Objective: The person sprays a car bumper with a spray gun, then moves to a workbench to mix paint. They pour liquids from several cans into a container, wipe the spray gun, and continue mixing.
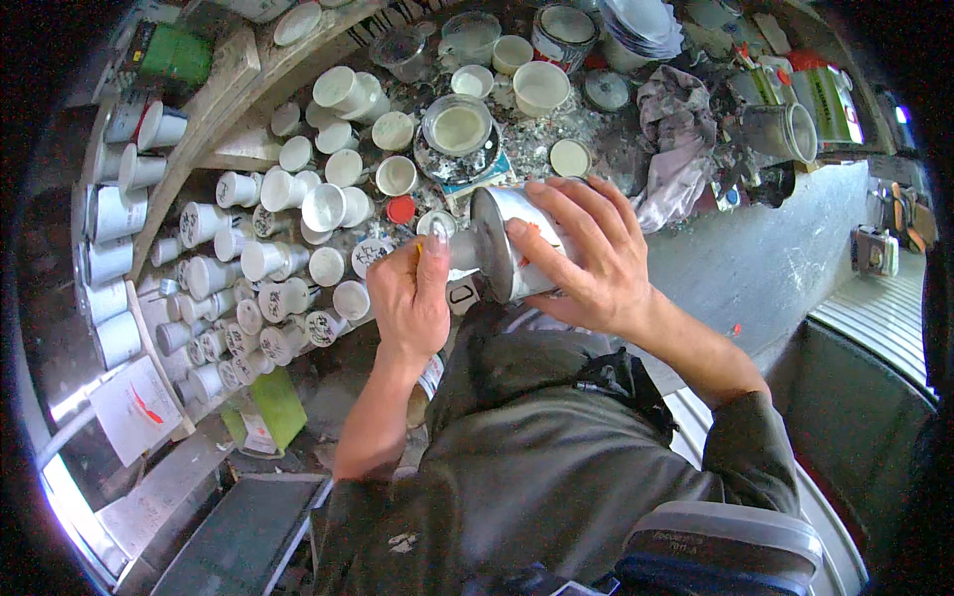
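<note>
A metal can [517, 223] with a white label and orange marks lies tipped on its side in front of my body, its rimmed grey end facing left. My right hand [601, 258] grips it from the right, fingers spread over the label. My left hand [409, 301] is closed beside that rimmed end, its thumb stretched upward. Between thumb and can shows a short greyish cylinder [463, 251]; its kind is unclear. A small yellow bit peeks out at the left fingers, and most of what they hold is hidden.
Many white cups and tubs [283, 189] crowd the bench's left. A pale-filled tub [459, 126] stands on a stained can beyond my hands, near a red lid [400, 210]. A crumpled rag [676, 139] hangs at the bench edge. A green box [273, 412] is below left.
</note>
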Demonstrator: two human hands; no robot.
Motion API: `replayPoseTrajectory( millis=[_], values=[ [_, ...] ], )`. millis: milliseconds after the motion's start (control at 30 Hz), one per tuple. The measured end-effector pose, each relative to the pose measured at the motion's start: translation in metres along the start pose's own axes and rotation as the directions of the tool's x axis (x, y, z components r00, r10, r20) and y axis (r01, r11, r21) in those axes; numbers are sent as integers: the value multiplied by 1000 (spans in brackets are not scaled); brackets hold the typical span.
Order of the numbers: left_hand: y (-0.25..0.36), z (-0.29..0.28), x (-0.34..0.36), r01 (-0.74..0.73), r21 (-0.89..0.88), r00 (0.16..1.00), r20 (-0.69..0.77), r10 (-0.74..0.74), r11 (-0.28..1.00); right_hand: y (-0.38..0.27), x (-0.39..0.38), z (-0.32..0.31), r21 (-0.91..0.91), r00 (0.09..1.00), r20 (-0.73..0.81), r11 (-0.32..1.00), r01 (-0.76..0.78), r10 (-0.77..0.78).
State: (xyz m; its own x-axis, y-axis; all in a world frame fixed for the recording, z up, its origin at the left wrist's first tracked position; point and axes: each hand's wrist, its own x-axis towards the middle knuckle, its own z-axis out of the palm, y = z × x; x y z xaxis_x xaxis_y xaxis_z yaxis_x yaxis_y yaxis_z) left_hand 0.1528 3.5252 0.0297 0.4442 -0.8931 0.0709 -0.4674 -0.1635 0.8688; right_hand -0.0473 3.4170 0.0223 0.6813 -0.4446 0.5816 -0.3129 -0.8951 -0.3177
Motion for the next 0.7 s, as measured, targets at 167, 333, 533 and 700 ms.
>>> replayPoseTrajectory(
  millis=[167, 333, 533, 700],
  values=[
    [4, 8, 10, -5, 13, 991, -135, 7, 1000, -9, 11, -4, -147, 990, -118, 988, 55, -73],
    [-3, -8, 19, -455, 323, 882, 34, 470, 830, -14, 16, -21, 158, 991, 26, 979, -130, 128],
    [8, -4, 9, -21, 104, 999, -32, 24, 994, -20, 21, -23, -71, 991, -128, 997, 26, -35],
    [20, -10, 11, -93, 281, 994, -24, 104, 955, -25, 25, -21, -246, 962, -225, 964, 99, -156]
  ],
)
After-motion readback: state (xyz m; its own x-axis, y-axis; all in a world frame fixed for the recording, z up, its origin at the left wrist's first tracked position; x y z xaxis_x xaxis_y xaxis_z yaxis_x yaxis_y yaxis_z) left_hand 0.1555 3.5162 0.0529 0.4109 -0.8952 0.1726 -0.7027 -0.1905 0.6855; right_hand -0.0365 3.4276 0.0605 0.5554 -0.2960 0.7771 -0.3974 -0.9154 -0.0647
